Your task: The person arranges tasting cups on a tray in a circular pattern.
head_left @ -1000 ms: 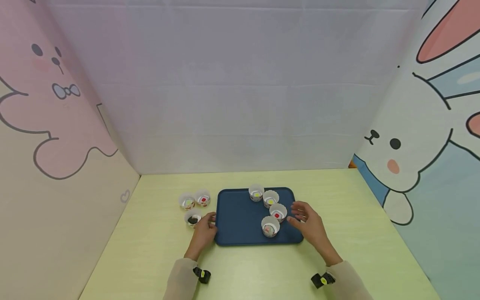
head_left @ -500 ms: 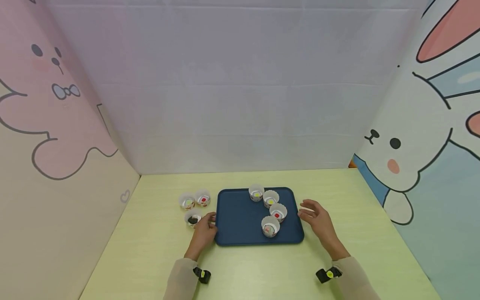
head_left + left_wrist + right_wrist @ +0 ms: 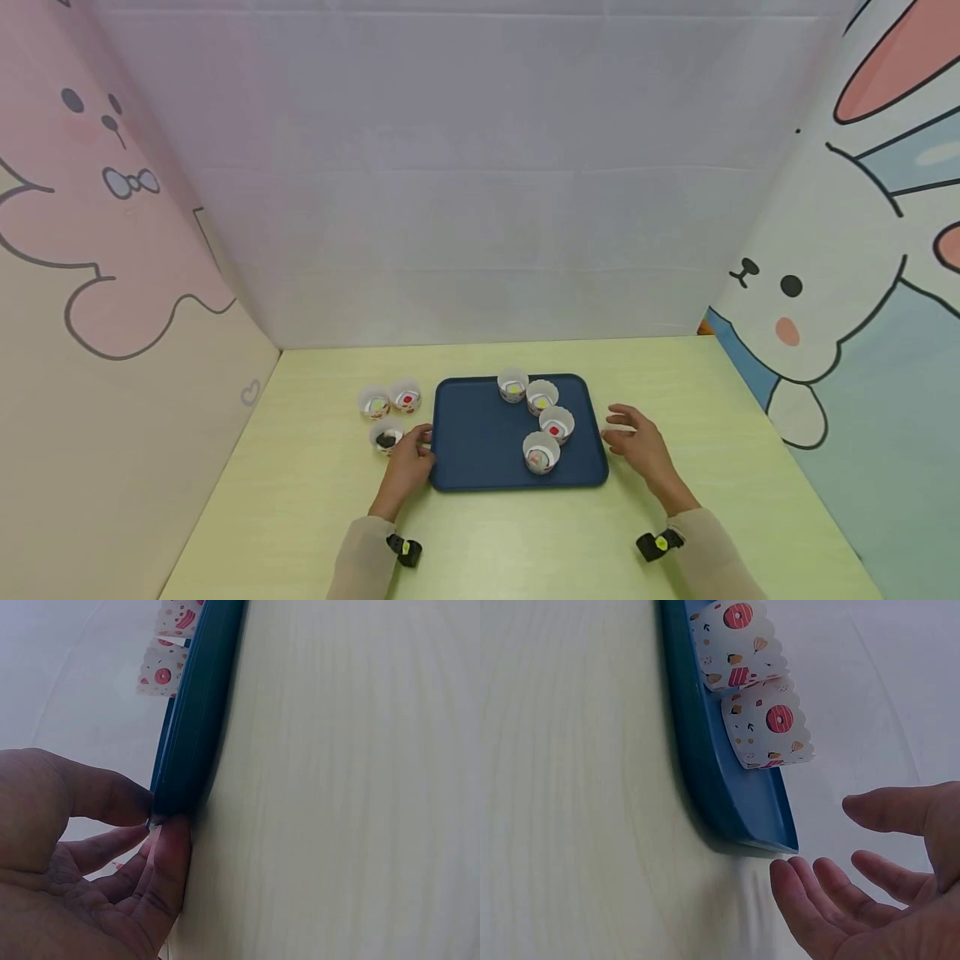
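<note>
A dark blue tray (image 3: 472, 442) lies on the table with several patterned paper cups, such as the front cup (image 3: 542, 457), in a bent row on its right half. A pale round piece sits in that front cup; red or yellow bits show in the others. My left hand (image 3: 406, 467) pinches the tray's left rim, thumb above and fingers below, as the left wrist view shows. Just outside the right rim is my right hand (image 3: 643, 450), fingers loosely bent. In the right wrist view, the right hand (image 3: 870, 900) holds nothing and its thumb stands apart from the fingers.
Left of the tray, three more paper cups stand on the pale table (image 3: 300, 500): a cup with something dark (image 3: 386, 437) near my left hand, a cup with yellow (image 3: 374, 404) and a cup with red (image 3: 406, 397). A white wall (image 3: 480, 208) rises behind.
My right hand has moved right, from over the tray's right edge beside the cups to just outside the rim. My left hand, the tray and the cups look unmoved.
</note>
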### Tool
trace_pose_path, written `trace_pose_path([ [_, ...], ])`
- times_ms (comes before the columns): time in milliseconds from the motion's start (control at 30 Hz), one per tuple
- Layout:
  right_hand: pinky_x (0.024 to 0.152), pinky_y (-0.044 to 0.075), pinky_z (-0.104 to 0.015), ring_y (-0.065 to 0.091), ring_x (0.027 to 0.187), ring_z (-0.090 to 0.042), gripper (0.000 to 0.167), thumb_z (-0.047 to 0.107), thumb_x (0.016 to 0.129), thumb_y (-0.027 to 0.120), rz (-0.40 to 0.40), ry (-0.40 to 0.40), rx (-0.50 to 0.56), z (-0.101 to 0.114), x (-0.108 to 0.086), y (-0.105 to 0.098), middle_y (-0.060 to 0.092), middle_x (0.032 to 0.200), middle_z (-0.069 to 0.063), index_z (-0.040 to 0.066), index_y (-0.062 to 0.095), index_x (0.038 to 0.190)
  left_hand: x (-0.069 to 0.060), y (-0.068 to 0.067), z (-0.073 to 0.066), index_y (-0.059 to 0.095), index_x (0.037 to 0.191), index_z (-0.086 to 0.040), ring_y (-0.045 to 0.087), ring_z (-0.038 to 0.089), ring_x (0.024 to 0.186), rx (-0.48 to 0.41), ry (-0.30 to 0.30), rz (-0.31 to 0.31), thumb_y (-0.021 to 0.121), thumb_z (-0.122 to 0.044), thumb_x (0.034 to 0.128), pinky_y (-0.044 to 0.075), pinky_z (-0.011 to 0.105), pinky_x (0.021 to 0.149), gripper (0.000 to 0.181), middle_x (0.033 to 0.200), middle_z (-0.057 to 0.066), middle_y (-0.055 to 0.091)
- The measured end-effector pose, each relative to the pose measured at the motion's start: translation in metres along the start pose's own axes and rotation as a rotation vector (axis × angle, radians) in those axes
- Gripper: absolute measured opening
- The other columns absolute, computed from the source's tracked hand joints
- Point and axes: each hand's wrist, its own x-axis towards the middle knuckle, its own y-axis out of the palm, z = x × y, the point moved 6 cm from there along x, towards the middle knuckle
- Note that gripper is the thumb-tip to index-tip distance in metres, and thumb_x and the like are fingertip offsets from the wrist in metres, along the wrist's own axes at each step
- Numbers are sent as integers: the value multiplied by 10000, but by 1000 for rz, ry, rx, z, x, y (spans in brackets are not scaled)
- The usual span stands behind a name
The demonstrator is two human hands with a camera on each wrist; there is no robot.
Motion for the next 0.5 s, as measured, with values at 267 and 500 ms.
trace_pose_path([
  [267, 777, 576, -363, 635, 1120, -361, 565, 37, 886, 615, 66, 15, -89, -3, 6, 7, 551, 1345, -271, 14, 450, 1426, -1, 1, 0, 552, 1334, 0, 601, 190, 905, 9, 4, 9, 576, 21, 835, 487, 334, 737, 500, 1125, 148, 647],
  [500, 698, 561, -326, 679, 947, -259, 626, -9, 825, 590, 87, -2, -172, 1, 15, 13, 555, 1332, -281, -6, 441, 1433, 0, 0, 2, 551, 1339, -7, 602, 191, 914, 5, -7, 12, 575, 22, 840, 492, 337, 745, 500, 1133, 146, 645],
])
